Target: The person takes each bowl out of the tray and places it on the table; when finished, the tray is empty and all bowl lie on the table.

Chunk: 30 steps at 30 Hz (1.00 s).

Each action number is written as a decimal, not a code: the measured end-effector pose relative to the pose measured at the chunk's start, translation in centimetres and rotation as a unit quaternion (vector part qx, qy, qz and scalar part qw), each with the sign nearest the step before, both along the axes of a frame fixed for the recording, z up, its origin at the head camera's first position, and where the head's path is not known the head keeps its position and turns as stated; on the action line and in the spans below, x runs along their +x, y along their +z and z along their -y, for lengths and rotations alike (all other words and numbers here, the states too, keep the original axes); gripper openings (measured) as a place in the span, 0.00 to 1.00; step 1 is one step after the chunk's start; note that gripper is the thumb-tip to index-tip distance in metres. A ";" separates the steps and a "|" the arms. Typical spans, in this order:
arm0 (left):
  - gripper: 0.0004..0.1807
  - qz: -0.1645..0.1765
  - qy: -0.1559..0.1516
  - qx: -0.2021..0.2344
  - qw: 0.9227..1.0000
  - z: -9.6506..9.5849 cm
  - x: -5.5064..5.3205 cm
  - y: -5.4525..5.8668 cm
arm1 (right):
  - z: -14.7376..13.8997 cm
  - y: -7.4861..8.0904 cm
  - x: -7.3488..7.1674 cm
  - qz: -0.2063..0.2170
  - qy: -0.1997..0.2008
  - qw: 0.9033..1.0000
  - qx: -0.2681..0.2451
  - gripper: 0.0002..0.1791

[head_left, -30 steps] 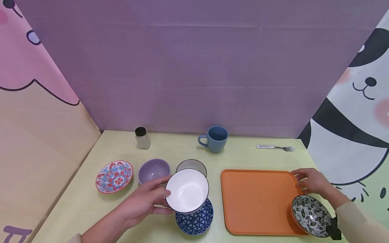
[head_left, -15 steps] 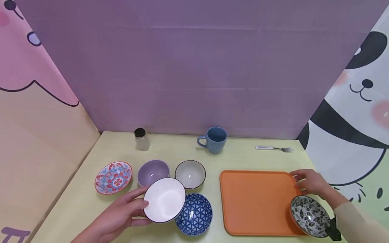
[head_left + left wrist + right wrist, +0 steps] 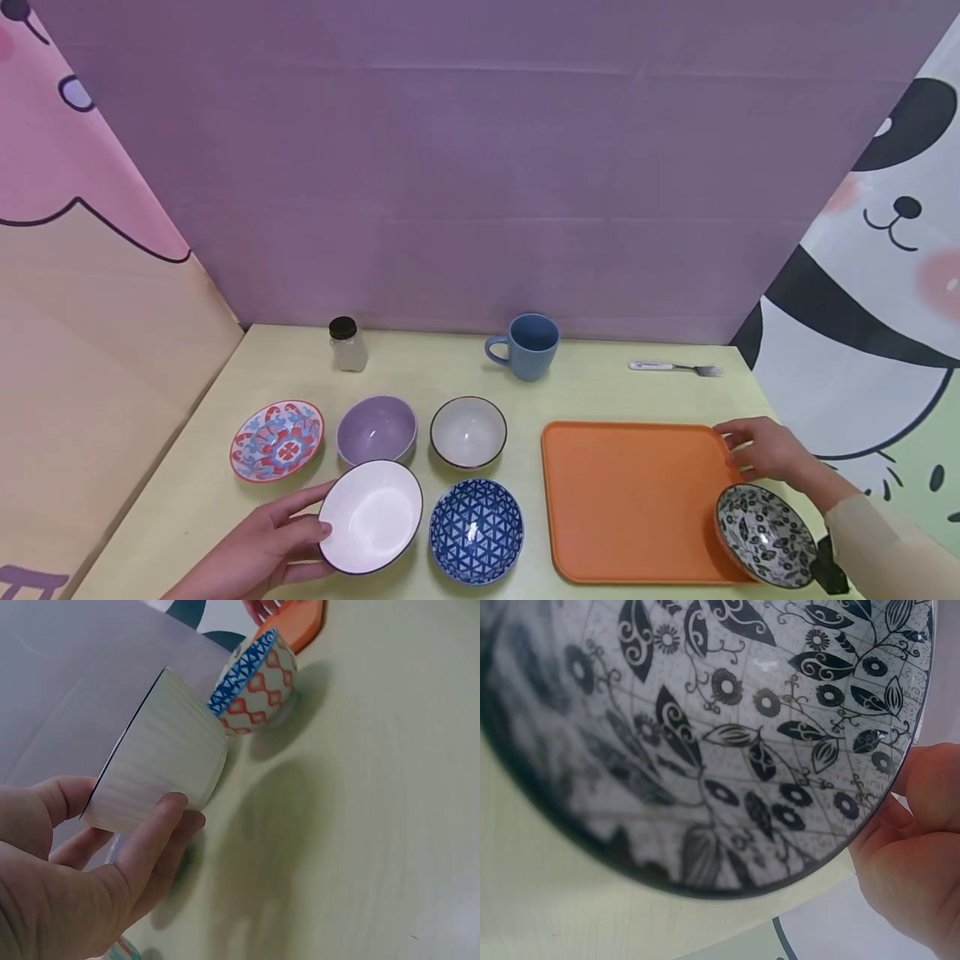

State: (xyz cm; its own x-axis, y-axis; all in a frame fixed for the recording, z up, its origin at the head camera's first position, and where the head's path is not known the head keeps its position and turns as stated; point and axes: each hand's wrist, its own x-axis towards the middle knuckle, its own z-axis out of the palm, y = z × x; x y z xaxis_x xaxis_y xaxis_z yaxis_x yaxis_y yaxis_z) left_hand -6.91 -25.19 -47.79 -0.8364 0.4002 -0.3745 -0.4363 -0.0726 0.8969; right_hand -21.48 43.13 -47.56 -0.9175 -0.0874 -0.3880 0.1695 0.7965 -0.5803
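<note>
My left hand (image 3: 273, 537) holds a white bowl (image 3: 372, 517) with a dark rim, thumb over the rim and fingers against its outside. The left wrist view shows this ribbed bowl (image 3: 165, 750) tilted above the table, with a shadow below. Just right of it in the head view stands a blue patterned bowl (image 3: 477, 532). At the orange tray's (image 3: 630, 500) upper right corner, my right hand (image 3: 765, 450) rests its fingers on the edge. A black-and-white floral bowl (image 3: 767, 533) overlaps the tray's lower right corner; in the right wrist view it partly hides my right hand (image 3: 919, 847).
Behind the held bowl stand a purple bowl (image 3: 377, 429) and another dark-rimmed bowl (image 3: 468, 432). A red-and-blue patterned dish (image 3: 277, 442) sits at left. Along the back are a black-capped jar (image 3: 348, 346), a blue mug (image 3: 531, 348) and a fork (image 3: 675, 367). Printed walls enclose the table.
My left hand has carried the white bowl left and toward me, from over the blue patterned bowl, uncovering that bowl and the dark-rimmed one behind. My right hand stays at the tray.
</note>
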 end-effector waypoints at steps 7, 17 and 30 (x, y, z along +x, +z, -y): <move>0.34 0.005 0.001 0.002 1.000 0.8 0.4 -1.2 | 0.1 0.1 0.1 -0.004 0.000 1.000 -0.001 0.27; 0.27 0.026 -0.008 0.052 0.998 1.0 0.6 -2.7 | 0.0 -0.1 -0.1 0.001 -0.004 1.000 -0.004 0.28; 0.33 0.031 -0.019 0.056 0.998 1.0 0.8 -3.0 | 0.0 -0.2 0.0 -0.001 -0.007 1.000 -0.007 0.28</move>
